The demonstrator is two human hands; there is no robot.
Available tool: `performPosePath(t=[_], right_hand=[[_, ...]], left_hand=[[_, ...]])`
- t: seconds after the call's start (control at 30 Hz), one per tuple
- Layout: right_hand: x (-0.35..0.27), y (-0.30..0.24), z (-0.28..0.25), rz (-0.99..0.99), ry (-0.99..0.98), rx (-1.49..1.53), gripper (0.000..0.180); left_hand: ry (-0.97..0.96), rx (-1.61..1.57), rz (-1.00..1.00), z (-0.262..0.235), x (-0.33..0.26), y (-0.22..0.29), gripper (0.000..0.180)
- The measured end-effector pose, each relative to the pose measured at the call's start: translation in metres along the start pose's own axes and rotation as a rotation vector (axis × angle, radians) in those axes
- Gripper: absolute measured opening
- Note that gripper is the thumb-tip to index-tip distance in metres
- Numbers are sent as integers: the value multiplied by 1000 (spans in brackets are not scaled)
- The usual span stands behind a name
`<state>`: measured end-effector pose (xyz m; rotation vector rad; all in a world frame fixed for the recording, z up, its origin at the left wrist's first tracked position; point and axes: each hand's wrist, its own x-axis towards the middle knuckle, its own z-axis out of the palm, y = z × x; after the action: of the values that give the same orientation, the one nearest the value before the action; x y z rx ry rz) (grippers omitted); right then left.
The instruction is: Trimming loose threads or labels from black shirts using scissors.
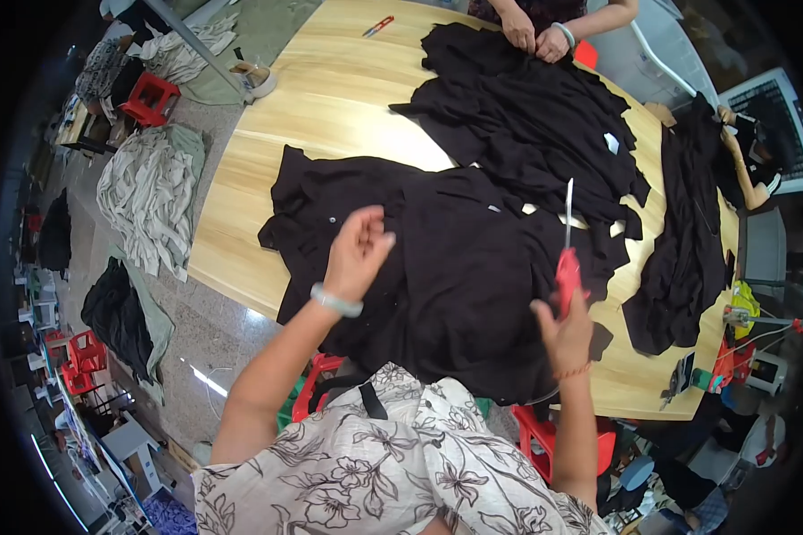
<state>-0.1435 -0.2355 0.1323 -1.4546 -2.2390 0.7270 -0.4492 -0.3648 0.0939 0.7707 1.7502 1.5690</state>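
A black garment (459, 267) lies spread over the near side of the wooden table (232, 223) in front of me. My left hand (359, 254) hovers over its left part, fingers loosely bent and thumb apart, with nothing seen in them. My right hand (567, 334) is closed around the red handles of a pair of scissors (568, 267) at the garment's right side. The blades point away from me and look closed together. A small white label (493, 209) shows on the garment's far edge, and a small pale button-like spot (333, 219) on its left part.
Across the table, a co-worker's hands (535, 40) work at another black garment (526, 116). More black cloth (682, 241) hangs over the right side. Small red thread snips (378, 26) lie at the far left. Red stools (562, 441) stand by me; fabric piles (152, 192) lie on the floor.
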Motion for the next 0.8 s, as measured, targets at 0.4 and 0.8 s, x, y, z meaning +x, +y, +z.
performPosePath(t=[0.4,0.8], right_hand=[[-97,32,21,78,-138,-153,37],[-94,-9,-25,-123,-129,-125,24]], left_hand=[[-179,317,-271,19,-57,-17,37],[-247,-623,-974,26,-19,-13,15]])
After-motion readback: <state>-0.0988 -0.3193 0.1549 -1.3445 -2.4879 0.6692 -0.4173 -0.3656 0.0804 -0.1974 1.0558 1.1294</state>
